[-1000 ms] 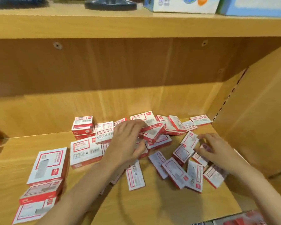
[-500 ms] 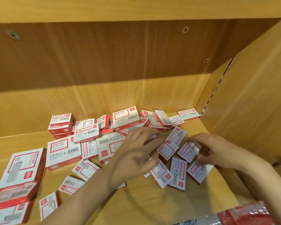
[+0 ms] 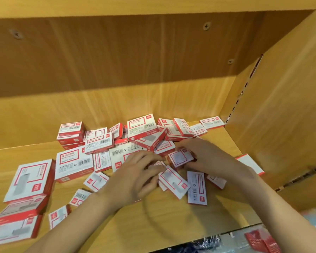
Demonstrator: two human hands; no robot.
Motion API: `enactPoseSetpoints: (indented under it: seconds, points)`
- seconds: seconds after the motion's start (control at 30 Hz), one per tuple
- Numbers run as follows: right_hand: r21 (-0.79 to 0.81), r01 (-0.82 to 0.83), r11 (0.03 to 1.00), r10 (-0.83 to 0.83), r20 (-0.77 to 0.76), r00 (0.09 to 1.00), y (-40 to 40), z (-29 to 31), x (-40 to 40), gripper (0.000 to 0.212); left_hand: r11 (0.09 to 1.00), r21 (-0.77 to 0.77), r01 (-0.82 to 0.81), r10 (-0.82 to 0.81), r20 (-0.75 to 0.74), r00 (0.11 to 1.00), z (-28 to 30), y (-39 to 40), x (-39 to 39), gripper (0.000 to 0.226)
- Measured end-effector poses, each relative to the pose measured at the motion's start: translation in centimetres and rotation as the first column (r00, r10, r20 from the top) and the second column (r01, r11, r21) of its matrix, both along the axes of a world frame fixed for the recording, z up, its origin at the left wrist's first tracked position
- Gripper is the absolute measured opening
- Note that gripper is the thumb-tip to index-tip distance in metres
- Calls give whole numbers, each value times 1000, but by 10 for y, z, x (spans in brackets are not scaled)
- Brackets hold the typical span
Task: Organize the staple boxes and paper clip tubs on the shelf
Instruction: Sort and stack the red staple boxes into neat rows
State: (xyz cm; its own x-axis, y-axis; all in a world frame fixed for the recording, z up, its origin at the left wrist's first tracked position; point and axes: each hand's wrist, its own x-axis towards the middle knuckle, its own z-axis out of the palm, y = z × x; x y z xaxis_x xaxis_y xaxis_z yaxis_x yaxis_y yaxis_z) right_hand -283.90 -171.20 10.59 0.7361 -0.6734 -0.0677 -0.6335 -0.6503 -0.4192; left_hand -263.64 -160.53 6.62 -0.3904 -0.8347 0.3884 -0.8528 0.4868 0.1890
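Hiding several staple boxes (image 3: pixel 178 181), both hands' fingers (image 3: pixel 149 157) blur together.

Left hand (image 3: pixel 135 178) covers small boxes beneath; box print unreadable; red packs (image 3: pixel 259 240) cut off bottom right.

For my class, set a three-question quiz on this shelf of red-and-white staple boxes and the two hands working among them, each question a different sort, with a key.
1. True or false: the red-and-white cardboard staple boxes stand in one neat row on the wooden shelf.
2. Which hand grips a small red-and-white box? A left hand B right hand C neither
3. Fill in: the stack of large flat red-and-white boxes lies at the shelf's ______ side.

Key: 1 false, they lie in a loose heap; 2 B; 3 left.
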Motion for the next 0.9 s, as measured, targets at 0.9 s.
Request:
enactPoseSetpoints:
  seconds: [0.9]
  points:
    - [244, -492, 836, 410, 318, 855, 145, 3, 396, 31, 453, 153, -878, 889, -9, 457, -8, 255, 222, 32]
